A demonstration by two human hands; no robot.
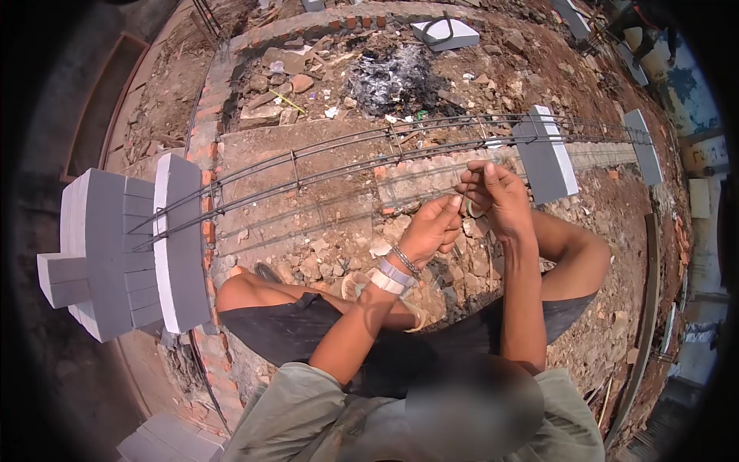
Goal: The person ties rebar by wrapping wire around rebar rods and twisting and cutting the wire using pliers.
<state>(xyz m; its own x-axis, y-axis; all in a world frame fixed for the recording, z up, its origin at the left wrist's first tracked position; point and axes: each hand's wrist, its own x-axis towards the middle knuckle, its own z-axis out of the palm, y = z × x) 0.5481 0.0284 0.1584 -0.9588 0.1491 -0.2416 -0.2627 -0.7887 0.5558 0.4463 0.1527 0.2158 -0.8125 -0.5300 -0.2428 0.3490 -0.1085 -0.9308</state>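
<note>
Both my hands are raised above my crossed legs, close together, just on the near side of a long rebar cage (296, 173). My left hand (433, 229), with a watch and bracelet on its wrist, is closed in a pinch. My right hand (499, 199) is also pinched, its fingertips curled beside the left thumb. A thin dark wire (462, 205) shows between the fingertips; its ends are hidden by the fingers. The rebar cage is made of long bars with stirrups at intervals and rests across upright grey blocks.
One grey block (183, 254) supports the cage at left, beside a block stack (108, 246). Further supports are a block (548, 162) and another block (645, 150) at right. Beyond the cage lie an ash heap (396, 81), rubble (289, 81) and a white-topped block (454, 35).
</note>
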